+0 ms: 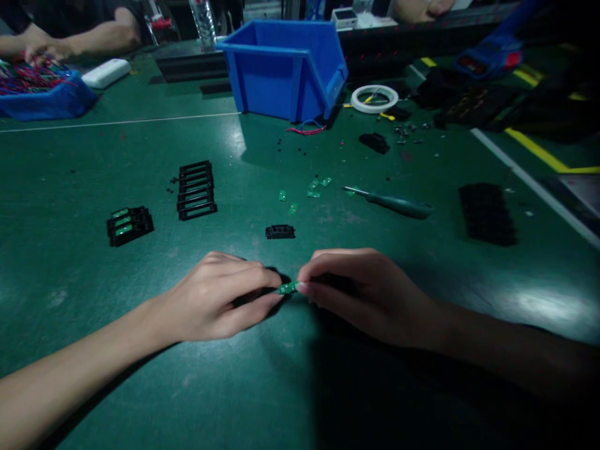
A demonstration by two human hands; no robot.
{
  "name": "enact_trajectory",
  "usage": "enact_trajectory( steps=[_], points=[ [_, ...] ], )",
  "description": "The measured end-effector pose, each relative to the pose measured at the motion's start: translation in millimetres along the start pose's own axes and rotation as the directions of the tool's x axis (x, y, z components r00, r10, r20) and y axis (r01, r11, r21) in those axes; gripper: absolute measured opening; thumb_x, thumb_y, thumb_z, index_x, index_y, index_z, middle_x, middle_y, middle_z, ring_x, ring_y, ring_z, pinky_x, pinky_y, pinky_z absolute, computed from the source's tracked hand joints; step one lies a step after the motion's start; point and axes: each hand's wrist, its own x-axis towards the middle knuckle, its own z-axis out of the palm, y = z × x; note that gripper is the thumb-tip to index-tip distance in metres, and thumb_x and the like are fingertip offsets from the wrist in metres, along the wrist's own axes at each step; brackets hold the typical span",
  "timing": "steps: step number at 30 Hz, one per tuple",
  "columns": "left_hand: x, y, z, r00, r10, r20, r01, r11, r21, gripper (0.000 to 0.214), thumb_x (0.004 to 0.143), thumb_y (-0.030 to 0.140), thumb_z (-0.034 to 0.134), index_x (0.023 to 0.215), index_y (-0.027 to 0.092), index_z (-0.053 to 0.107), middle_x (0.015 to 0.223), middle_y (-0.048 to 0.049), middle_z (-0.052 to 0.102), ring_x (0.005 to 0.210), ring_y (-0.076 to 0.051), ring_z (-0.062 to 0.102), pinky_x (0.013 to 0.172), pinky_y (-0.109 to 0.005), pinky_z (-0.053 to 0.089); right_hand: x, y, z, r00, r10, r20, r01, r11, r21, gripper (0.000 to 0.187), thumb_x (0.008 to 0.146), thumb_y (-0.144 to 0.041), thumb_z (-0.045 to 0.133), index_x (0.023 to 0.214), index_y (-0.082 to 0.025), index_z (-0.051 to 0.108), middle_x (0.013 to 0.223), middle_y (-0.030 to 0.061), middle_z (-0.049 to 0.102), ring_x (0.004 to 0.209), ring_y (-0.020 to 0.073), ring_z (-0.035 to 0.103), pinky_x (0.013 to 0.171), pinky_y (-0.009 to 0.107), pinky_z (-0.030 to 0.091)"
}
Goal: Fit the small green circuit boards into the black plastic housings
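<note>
Clock from the held piece, 12 = straight away from the wearer. Small green board (287, 288) is at centre, between both hands. Left hand (229, 294), 9 o'clock side: grip closed, thumb and finger pinching the board's left end. Right hand (363, 290), 3 o'clock side: grip closed, pinching the right end. Black holder (280, 232) lies on the desk (244, 400) near, at 12. Loose green boards (282, 195) scattered beyond it, 12 to 1. Screwdriver (398, 205) at 2, handle pointing right, tip by another green board. Black slatted frame (195, 192) between 10 and 11; black holders with green boards seated (124, 226) at 10. Dark block (487, 214), further out at 2, dim, details unclear. Blue bin (267, 81) far at 12, red and blue wires (307, 130) at its foot. White tape roll (375, 110) at 1. Blue tray (51, 104) of coloured wires far at 10, co-worker's hand (44, 49) over it.
</note>
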Motion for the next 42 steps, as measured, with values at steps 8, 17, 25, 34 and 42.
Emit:
enact_trajectory(
  steps=[8,17,25,34,42],
  points=[
    [-0.2,0.2,0.7,1.000,0.012,-0.018,-0.012,1.000,0.014,0.017,0.096,0.019,0.062,0.113,0.018,0.063,0.082,-0.0017,0.071,0.067,-0.013,0.066,0.062,-0.025,0.045,-0.6,-1.2,-1.4,1.000,0.006,0.005,-0.006,1.000,0.004,0.010,0.097,-0.020,0.062,0.092,-0.014,0.069,0.079,-0.0001,0.064,0.066,0.0085,0.052,0.059,0.020,0.041],
    [0.4,0.2,0.9,0.999,0.024,-0.039,-0.023,1.000,0.016,0.018,0.097,0.020,0.061,0.115,0.017,0.063,0.084,-0.0021,0.073,0.069,-0.013,0.068,0.063,-0.024,0.048,-0.2,-2.0,-0.4,1.000,0.023,0.001,-0.023,1.000,-0.003,0.014,0.098,-0.023,0.060,0.091,-0.015,0.068,0.076,0.0001,0.062,0.065,0.0094,0.050,0.057,0.021,0.040],
    [1.2,0.7,0.6,0.998,0.032,-0.046,-0.032,0.999,0.010,0.019,0.097,0.018,0.062,0.116,0.016,0.064,0.088,-0.0028,0.074,0.072,-0.012,0.070,0.065,-0.023,0.050,-0.6,-1.9,-1.8,1.000,0.016,0.003,-0.016,1.000,0.002,0.013,0.098,-0.022,0.060,0.091,-0.014,0.068,0.078,0.0002,0.063,0.066,0.0091,0.050,0.058,0.020,0.041],
    [0.9,-0.3,1.2,0.999,0.025,-0.044,-0.024,1.000,0.016,0.018,0.098,0.022,0.060,0.116,0.018,0.064,0.087,-0.0025,0.075,0.072,-0.013,0.071,0.065,-0.023,0.052,-0.6,-1.4,-0.9,0.999,0.032,0.017,-0.032,0.999,-0.003,0.013,0.098,-0.024,0.060,0.092,-0.015,0.068,0.077,0.0005,0.062,0.065,0.0100,0.049,0.056,0.021,0.039],
    [0.2,-0.5,0.3,0.999,0.027,-0.041,-0.026,1.000,0.012,0.018,0.097,0.020,0.062,0.115,0.017,0.065,0.086,-0.0030,0.074,0.071,-0.013,0.070,0.065,-0.023,0.051,-0.6,-0.8,-1.9,1.000,0.010,0.016,-0.011,1.000,0.001,0.011,0.098,-0.021,0.060,0.092,-0.015,0.068,0.079,-0.0003,0.063,0.067,0.0092,0.050,0.058,0.021,0.040]
  ],
)
